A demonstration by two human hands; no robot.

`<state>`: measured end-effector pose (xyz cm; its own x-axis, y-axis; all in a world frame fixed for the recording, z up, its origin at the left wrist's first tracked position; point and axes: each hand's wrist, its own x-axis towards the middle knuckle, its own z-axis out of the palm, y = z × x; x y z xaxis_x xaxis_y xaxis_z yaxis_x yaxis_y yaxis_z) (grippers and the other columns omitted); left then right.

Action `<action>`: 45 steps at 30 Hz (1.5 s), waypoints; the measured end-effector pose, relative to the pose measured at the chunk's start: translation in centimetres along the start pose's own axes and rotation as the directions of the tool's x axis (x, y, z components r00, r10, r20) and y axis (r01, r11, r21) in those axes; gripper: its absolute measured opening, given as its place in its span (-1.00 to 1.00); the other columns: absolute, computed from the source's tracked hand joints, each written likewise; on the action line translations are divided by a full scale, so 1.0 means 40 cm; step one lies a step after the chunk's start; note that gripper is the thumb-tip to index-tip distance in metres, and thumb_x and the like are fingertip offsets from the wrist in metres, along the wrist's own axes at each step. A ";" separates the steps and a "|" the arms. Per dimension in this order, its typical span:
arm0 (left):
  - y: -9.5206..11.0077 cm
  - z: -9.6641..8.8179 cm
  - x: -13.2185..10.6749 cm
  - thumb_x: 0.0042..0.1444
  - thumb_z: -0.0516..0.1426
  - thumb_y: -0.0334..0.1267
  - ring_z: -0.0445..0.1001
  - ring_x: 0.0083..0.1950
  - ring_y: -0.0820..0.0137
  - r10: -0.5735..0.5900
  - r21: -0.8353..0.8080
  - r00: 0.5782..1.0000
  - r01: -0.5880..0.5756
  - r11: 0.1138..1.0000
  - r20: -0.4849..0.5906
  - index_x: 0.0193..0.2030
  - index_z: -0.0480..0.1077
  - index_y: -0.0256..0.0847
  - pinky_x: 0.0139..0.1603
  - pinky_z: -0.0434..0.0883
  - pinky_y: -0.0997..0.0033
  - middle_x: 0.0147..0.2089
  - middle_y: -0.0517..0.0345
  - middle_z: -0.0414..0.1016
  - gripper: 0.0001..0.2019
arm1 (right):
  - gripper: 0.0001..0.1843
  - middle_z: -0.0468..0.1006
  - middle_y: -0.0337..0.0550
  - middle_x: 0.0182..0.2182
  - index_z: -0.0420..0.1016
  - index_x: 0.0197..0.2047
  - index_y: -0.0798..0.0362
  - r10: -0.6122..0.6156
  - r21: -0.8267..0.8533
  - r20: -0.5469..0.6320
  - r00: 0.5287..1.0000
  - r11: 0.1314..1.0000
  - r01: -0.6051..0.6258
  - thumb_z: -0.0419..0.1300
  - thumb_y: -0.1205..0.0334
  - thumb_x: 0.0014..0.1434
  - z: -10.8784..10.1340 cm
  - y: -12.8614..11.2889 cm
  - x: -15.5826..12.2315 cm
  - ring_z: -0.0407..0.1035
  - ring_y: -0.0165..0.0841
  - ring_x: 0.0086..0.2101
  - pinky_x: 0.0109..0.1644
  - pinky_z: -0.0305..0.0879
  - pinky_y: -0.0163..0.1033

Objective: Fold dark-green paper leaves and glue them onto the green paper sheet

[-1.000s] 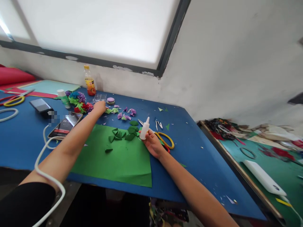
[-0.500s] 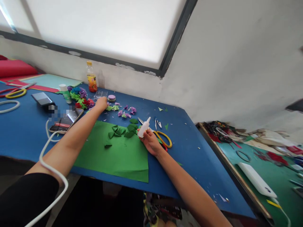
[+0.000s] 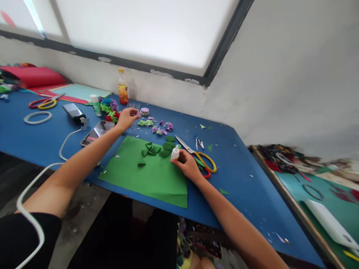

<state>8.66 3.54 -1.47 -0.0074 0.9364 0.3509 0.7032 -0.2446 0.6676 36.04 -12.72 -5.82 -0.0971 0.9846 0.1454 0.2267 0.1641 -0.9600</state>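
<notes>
My right hand (image 3: 188, 164) is closed around a small white glue bottle (image 3: 175, 153), held nearly upright with its nozzle up, over the right edge of a green paper sheet (image 3: 146, 175). Dark green cut leaves (image 3: 166, 146) and folded green paper pieces (image 3: 148, 150) lie on that sheet, left of the bottle. Farther back, my left hand (image 3: 127, 118) is pinched on what looks like a small purple paper piece (image 3: 137, 113). Beside it are a clear plastic tray (image 3: 132, 107), partly hidden, and a round lilac-lidded container (image 3: 144, 111).
Open scissors (image 3: 209, 161) lie right of my right hand, near a compass-like tool (image 3: 199, 143). Purple paper flowers (image 3: 169, 126) sit behind the sheet. A juice bottle (image 3: 123, 89), glue stick (image 3: 95, 105) and phone (image 3: 98, 131) stand or lie left. A white cable (image 3: 24, 209) crosses my left arm.
My left hand has lifted from beside the clear tray, with a small purple piece now at its fingertips. The glue bottle has turned from tilted to nearly upright. The view has swung left.
</notes>
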 end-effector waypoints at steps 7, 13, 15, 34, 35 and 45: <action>-0.038 -0.036 -0.064 -0.09 0.22 -0.34 0.49 -0.24 0.41 0.007 -0.285 0.999 -0.019 0.958 -0.041 -0.14 0.42 -0.39 -0.17 0.42 0.44 -0.20 0.00 0.53 -0.68 | -0.65 0.49 -0.23 -0.37 0.38 -0.28 0.00 -0.026 -0.126 -0.019 0.999 0.992 0.023 0.36 0.15 -0.17 -0.006 0.004 0.003 0.40 -0.29 -0.31 -0.07 0.28 -0.10; -0.064 -0.048 -0.065 -0.10 0.21 -0.30 0.45 -0.35 0.42 0.015 -0.261 0.999 -0.004 0.965 0.042 -0.34 0.46 -0.33 -0.23 0.40 0.42 -0.36 0.10 0.53 -0.83 | -0.61 0.51 -0.19 -0.33 0.39 -0.27 0.00 0.007 -0.143 -0.061 0.998 0.990 -0.015 0.38 0.15 -0.20 -0.008 -0.006 0.000 0.40 -0.25 -0.28 -0.05 0.29 -0.06; -0.070 -0.056 -0.063 -0.10 0.20 -0.32 0.45 -0.37 0.43 0.009 -0.281 0.999 0.005 0.960 0.050 -0.34 0.45 -0.33 -0.25 0.40 0.43 -0.37 0.11 0.53 -0.84 | -0.59 0.51 -0.18 -0.31 0.38 -0.27 0.00 0.030 -0.155 -0.065 0.997 0.987 -0.040 0.39 0.15 -0.21 -0.009 -0.009 -0.001 0.40 -0.23 -0.27 -0.05 0.29 -0.04; 0.069 -0.076 -0.185 -0.10 0.22 -0.21 0.35 -0.44 0.57 0.328 -0.692 0.782 0.174 0.701 0.529 -0.28 0.47 -0.28 -0.41 0.30 0.57 -0.42 0.19 0.45 -0.76 | -0.94 0.47 -0.18 -0.52 0.45 -0.35 -0.06 -0.563 -0.538 0.028 0.826 0.688 0.487 0.19 0.18 0.07 0.022 -0.157 -0.097 0.34 -0.34 -0.50 -0.40 0.23 -0.22; 0.075 -0.064 -0.200 -0.11 0.23 -0.23 0.36 -0.43 0.56 0.375 -0.681 0.709 0.201 0.704 0.597 -0.26 0.48 -0.28 -0.40 0.31 0.57 -0.41 0.18 0.47 -0.75 | -0.92 0.48 -0.18 -0.53 0.46 -0.34 -0.05 -0.477 -0.540 0.132 0.869 0.701 0.466 0.21 0.17 0.06 0.040 -0.161 -0.099 0.34 -0.36 -0.53 -0.43 0.22 -0.25; 0.064 0.027 -0.268 0.00 0.20 -0.27 0.42 -0.35 0.46 0.444 -0.527 0.349 0.193 0.827 0.825 -0.04 0.45 -0.22 -0.36 0.30 0.54 -0.29 0.12 0.54 -0.67 | -0.72 0.30 -0.32 -0.60 0.28 -0.43 0.04 0.089 -0.490 0.329 0.940 0.867 0.089 0.21 0.02 0.07 0.111 -0.078 -0.046 0.17 -0.48 -0.58 -0.53 0.08 -0.36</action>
<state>11.33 -6.87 -4.24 0.8963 0.4261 -0.1224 0.2054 -0.1545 0.9664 31.23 -15.31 -4.15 -0.3903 0.9203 -0.0279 0.6625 0.2597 -0.7026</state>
